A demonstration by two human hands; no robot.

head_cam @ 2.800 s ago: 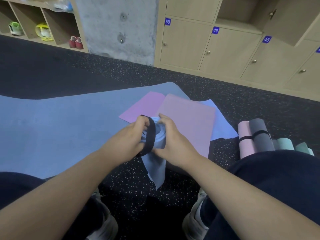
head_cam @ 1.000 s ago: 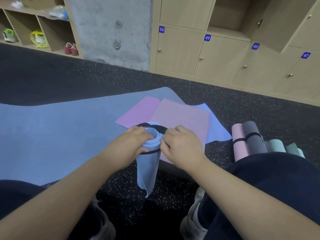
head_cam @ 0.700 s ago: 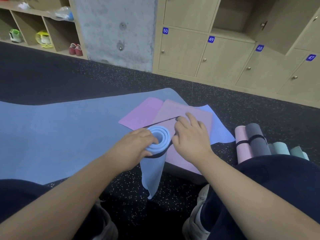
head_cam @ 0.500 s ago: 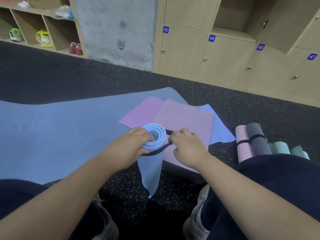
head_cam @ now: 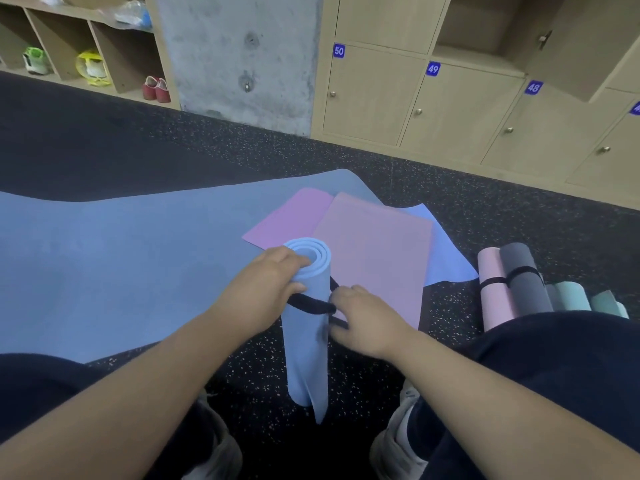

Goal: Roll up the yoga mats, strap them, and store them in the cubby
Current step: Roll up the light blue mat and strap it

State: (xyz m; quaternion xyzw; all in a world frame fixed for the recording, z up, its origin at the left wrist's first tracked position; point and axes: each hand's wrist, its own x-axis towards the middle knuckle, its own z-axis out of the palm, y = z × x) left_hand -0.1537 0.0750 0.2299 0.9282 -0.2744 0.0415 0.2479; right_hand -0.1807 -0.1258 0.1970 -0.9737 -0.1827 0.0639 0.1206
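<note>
The rolled blue mat (head_cam: 307, 327) stands almost upright between the person's knees, its long axis running from the floor up toward the camera, the spiral end (head_cam: 307, 255) at top. The black strap (head_cam: 311, 303) goes around it in the upper part, a little below that end, and it sits slanted, not level. The left hand (head_cam: 266, 285) is on the left side of the roll, fingers curled around it near the top, thumb at the strap. The right hand (head_cam: 363, 318) is on the right side, slightly lower, and its curled fingers pinch the strap where it meets the roll – so the right hand is the nearer one for pulling the strap down or tight. The outer flap at the bottom of the roll hangs loose, so I judge that the strap must go lower or tighter.

To the right on the floor lie finished rolls (head_cam: 509, 285) side by side – a pink one and a grey one with a strap, then greenish ones partly hidden by the knee. Behind them is the open cubby (head_cam: 481, 32) in the lockers, up and to the right; what I can see of it holds nothing. The shoe shelves (head_cam: 79, 39) at far left hold shoes
</note>
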